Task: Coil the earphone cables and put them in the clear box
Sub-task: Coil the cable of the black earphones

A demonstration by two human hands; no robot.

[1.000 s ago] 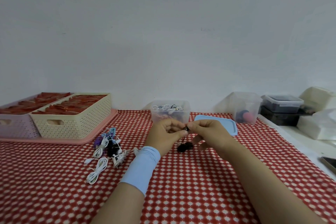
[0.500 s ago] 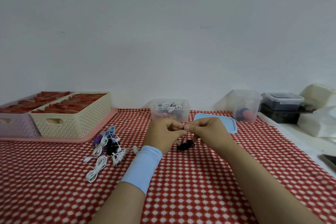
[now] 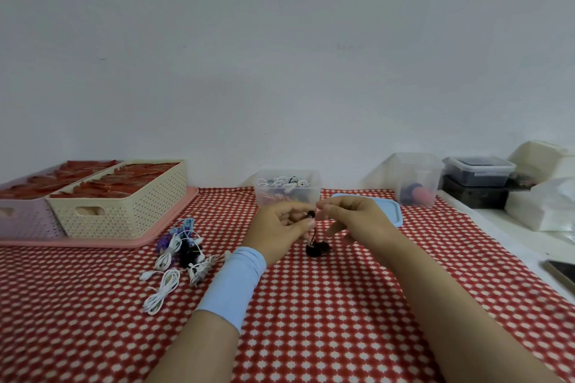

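Observation:
A black earphone cable (image 3: 316,248) hangs in a small bundle just above the red checked cloth. My left hand (image 3: 280,228) pinches its upper end between thumb and fingers. My right hand (image 3: 354,221) pinches the same cable right beside it, fingertips nearly touching the left ones. Behind both hands stands the clear box (image 3: 287,191) with several coiled cables inside. Its blue lid (image 3: 389,210) lies flat to the right, partly hidden by my right hand. A pile of white, blue, purple and black earphones (image 3: 179,253) lies to the left of my left wrist.
A cream basket (image 3: 124,211) and a lilac basket (image 3: 21,218) sit on a pink tray at far left. A second clear tub (image 3: 417,183), dark containers (image 3: 476,177) and white bags (image 3: 550,205) stand at right. A phone (image 3: 563,270) lies at the right edge.
Both hands have stayed together in front of the clear box, shifting only slightly while working the black cable; the dangling bundle hangs in about the same place.

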